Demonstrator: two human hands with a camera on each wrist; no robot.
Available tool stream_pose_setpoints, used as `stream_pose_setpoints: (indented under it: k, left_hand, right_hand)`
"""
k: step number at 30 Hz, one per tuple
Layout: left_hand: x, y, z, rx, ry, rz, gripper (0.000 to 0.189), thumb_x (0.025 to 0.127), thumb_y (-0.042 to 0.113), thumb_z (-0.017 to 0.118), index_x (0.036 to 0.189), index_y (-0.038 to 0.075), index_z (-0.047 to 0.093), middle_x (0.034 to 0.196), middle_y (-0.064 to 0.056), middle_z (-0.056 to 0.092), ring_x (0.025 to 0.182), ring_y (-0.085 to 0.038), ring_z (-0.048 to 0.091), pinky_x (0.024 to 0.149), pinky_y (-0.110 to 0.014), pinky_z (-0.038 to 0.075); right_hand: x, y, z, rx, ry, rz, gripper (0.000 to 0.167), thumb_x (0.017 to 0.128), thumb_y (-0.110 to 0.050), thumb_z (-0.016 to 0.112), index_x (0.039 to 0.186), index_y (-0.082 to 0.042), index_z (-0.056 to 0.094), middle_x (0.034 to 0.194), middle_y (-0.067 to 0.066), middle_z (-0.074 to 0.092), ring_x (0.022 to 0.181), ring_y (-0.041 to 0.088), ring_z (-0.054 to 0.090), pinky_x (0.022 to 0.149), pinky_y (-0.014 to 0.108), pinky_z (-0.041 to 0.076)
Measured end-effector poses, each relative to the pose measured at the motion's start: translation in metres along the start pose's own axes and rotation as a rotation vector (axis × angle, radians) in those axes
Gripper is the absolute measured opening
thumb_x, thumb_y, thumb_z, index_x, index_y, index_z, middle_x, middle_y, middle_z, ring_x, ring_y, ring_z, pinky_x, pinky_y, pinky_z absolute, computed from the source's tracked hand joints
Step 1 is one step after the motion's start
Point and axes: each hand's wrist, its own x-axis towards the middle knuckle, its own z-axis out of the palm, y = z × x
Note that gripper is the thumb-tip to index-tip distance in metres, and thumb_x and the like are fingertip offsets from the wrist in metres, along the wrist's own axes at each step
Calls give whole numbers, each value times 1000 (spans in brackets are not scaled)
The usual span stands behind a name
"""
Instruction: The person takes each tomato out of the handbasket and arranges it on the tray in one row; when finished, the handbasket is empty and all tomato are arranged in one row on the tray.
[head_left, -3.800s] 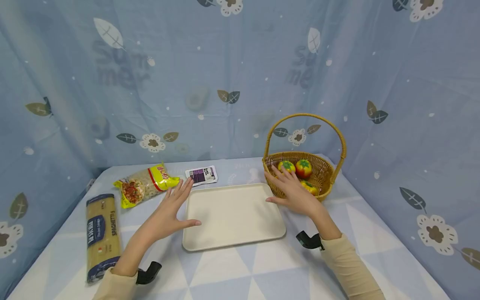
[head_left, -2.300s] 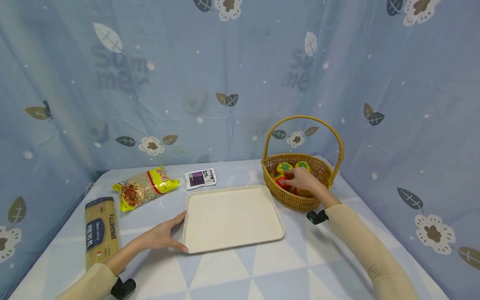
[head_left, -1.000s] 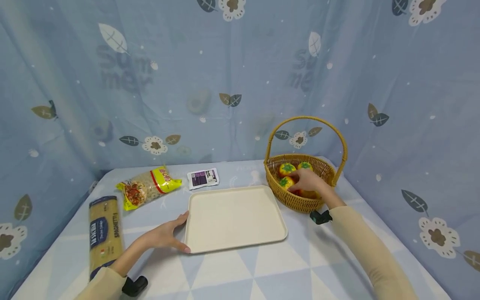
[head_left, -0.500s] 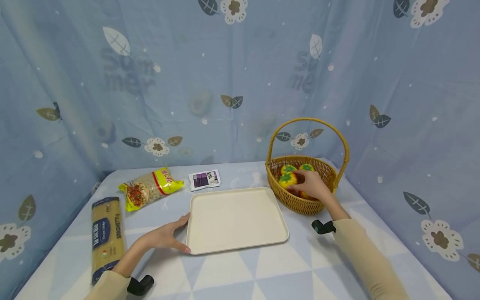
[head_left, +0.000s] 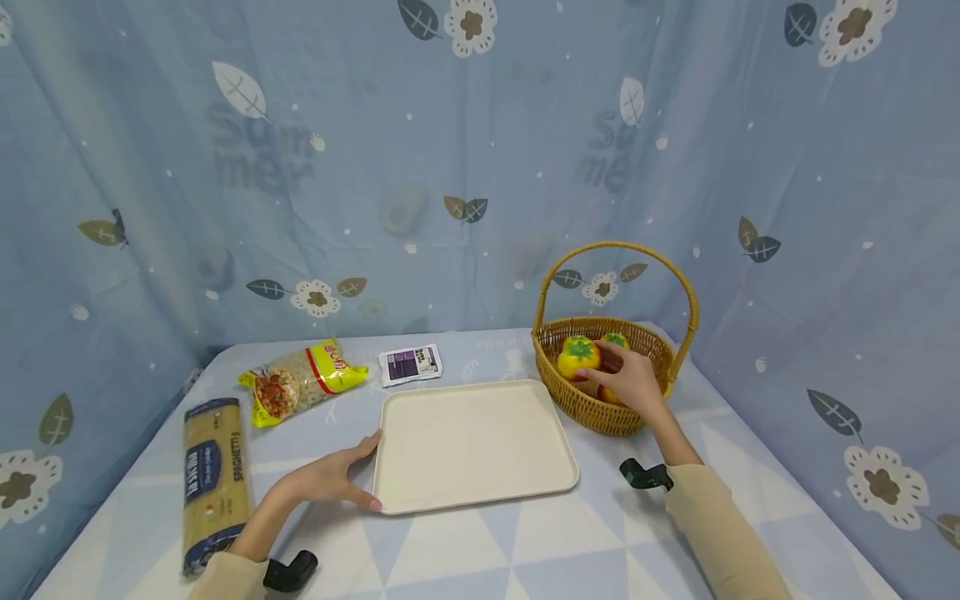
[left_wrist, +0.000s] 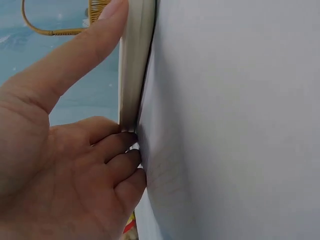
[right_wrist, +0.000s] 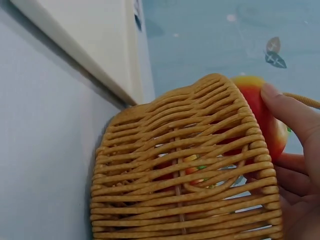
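Note:
My right hand (head_left: 628, 379) pinches a round red-and-yellow fruit with a green leafy top (head_left: 578, 358), between thumb and fingers. The fruit is raised near the left rim of the wicker basket (head_left: 600, 417). In the right wrist view the fruit (right_wrist: 265, 117) shows beyond the basket's woven wall (right_wrist: 185, 165). More such fruits, partly hidden by the hand, lie inside. My left hand (head_left: 326, 481) touches the left edge of a cream rectangular tray (head_left: 476, 446), its thumb by the near corner. In the left wrist view the thumb (left_wrist: 80, 55) lies against the tray's side (left_wrist: 135, 65).
Left of the tray lies a spaghetti pack (head_left: 215, 483), close to my left forearm. A yellow-ended bag (head_left: 303, 382) and a small purple-and-white packet (head_left: 410, 364) lie behind. The basket's tall handle (head_left: 617, 245) arches above the fruit. Patterned curtains (head_left: 480, 167) enclose the table.
From hovering, my right hand reached into the basket, took hold of a fruit and raised it somewhat. My left hand came down to the tray's left edge and stays there.

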Motion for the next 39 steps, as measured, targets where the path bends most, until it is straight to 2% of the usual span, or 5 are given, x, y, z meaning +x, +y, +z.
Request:
stream_pose_setpoints:
  k: [5,8,24,31,39]
  left_hand:
    - [1,-2,-1,25,0,11,113,74,37,83,152,-3,12,152,-35,11,140,-50,11,112,-63,13]
    - [2,-3,-1,37,13,17,113,73,37,83,152,-3,13,152,-34,12,140,-50,12,112,-62,14]
    - [3,-6,2,11,22,-2,115,71,36,85,152,-3,13,152,-34,12,140,-49,12,112,-62,15]
    - [3,-5,3,-14,42,-3,115,70,33,86,151,-4,14,152,-34,14,140,-49,12,112,-62,14]
    - [3,-5,3,-14,63,-4,115,68,31,88,151,-5,17,151,-36,13,139,-51,11,112,-62,12]
  right_hand:
    - [-3,-4,-2,8,128,12,69,76,-40,80,131,-4,59,121,18,65,105,32,64,84,41,56]
    - [-5,-12,-3,55,143,-5,67,76,-38,80,130,-4,59,121,18,64,109,31,63,87,40,54]
    - [-17,-66,31,228,-23,-163,64,76,-20,82,131,-3,56,126,17,61,114,29,61,93,41,51]
    - [-29,-93,42,253,-94,-195,60,76,-5,81,128,6,55,124,25,60,112,37,60,91,46,51]
    - [-19,-78,67,278,-148,-205,61,74,-16,83,127,1,58,126,17,61,113,29,62,91,35,52]
